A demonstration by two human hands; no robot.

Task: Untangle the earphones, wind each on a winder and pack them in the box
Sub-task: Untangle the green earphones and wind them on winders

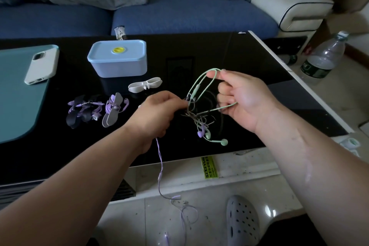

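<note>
Above the black table (229,56), my right hand (243,99) pinches a loop of the green earphone cable (201,80). My left hand (157,112) grips the tangle of green and purple cables (197,116) at its left side. Purple and green earbuds (207,136) dangle under the tangle. A purple cable (159,166) hangs from my left hand down to the floor. A white empty winder (144,85) lies in front of the closed light-blue box (119,60). Two purple earphones wound on winders (93,110) lie to the left.
A white phone (42,64) lies on a teal mat (16,94) at the left. A blue sofa (179,14) stands behind the table. A plastic bottle (323,58) stands on the floor at the right. A grey clog (242,221) is below the table edge.
</note>
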